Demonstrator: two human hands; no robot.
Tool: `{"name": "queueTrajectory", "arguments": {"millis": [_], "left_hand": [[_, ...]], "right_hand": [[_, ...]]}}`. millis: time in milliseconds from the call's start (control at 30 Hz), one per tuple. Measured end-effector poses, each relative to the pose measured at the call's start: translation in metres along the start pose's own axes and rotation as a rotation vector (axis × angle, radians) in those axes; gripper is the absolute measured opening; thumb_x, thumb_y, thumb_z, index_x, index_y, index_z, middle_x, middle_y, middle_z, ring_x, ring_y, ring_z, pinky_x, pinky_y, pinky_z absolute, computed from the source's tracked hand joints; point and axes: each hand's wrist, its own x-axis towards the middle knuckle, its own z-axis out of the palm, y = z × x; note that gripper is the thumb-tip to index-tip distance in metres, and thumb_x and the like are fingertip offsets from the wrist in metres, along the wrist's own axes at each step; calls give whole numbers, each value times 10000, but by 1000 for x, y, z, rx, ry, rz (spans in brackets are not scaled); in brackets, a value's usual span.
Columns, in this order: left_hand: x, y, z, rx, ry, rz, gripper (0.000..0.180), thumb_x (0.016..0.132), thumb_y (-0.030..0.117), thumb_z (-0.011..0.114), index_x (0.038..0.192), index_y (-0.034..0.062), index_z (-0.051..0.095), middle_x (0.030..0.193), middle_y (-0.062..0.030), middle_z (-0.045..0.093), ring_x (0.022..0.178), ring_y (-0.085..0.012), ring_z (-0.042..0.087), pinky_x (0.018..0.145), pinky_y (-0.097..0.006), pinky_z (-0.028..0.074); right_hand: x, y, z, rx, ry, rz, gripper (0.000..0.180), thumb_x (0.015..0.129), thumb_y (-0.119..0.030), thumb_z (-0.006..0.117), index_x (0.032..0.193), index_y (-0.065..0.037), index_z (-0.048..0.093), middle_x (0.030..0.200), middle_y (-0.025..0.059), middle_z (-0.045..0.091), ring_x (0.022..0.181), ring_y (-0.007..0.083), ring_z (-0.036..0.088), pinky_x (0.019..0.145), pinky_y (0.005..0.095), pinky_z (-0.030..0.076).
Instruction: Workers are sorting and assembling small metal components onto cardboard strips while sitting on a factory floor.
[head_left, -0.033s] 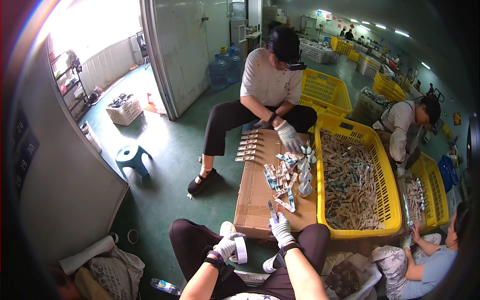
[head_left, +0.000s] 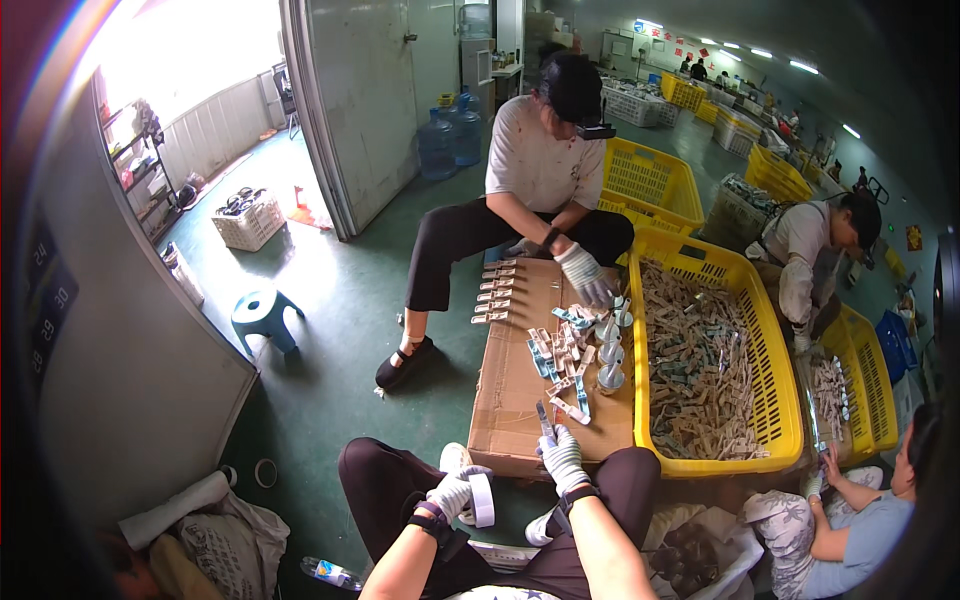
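Note:
My left hand [head_left: 452,494], in a striped white glove, is closed around a roll of white tape [head_left: 482,500] above my lap. In my gloved right hand [head_left: 563,458] is a slim grey knife-like piece [head_left: 545,420], pointing away from me over the near edge of the cardboard-topped work surface [head_left: 508,395]. Just beyond its tip lies a loose heap of beige and pale blue clips [head_left: 566,350]. Several clear, round-based parts [head_left: 611,375] stand at the heap's right. A row of beige clips [head_left: 493,292] lines the board's far left edge.
A yellow crate [head_left: 775,390] full of clips stands against the board's right side. Opposite me sits a co-worker [head_left: 545,150], one gloved hand [head_left: 585,275] over the heap. Two more people work at the right. A blue stool [head_left: 265,315] and a plastic bottle [head_left: 330,573] are on the left floor.
The co-worker opposite has shifted slightly to the right, and their gloved hand has moved a little right over the heap. Both my hands have stayed in place.

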Motion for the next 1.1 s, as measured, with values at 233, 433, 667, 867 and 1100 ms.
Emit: {"name": "queueTrajectory", "arguments": {"millis": [233,433,667,867,1100], "left_hand": [[8,-7,-6,38,-8,23,397,814,-138,518,1131,56,654,961,-36,654,836,-135,610,731,-263,510],[4,-3,-3,76,-1,24,369,820,-110,550,1129,60,658,966,-27,653,838,-130,606,733,-260,507],[4,-4,-4,77,6,-21,383,798,-118,570,1126,59,660,975,-33,654,857,-135,608,759,-262,504],[4,-5,-4,108,3,5,390,787,-124,583,1126,54,656,966,-35,651,854,-139,608,750,-268,506],[7,-6,-4,57,-5,-31,416,783,-140,562,1141,54,646,957,-34,646,853,-136,606,741,-263,503]], "right_hand": [[0,1,1,30,7,8,89,867,-52,575,955,-49,559,678,23,606,569,102,574,538,277,478],[2,2,1,10,10,-7,87,865,-42,570,951,-44,558,683,21,596,569,104,571,545,277,480],[0,0,0,-14,9,-5,89,866,-40,555,955,-34,563,677,25,591,567,110,568,545,285,485],[0,3,2,-22,13,-32,96,870,-42,560,965,-38,562,682,19,590,565,107,569,535,283,483],[0,2,1,-1,13,-1,97,876,-40,565,973,-44,559,687,13,590,564,100,567,527,277,479]]}}
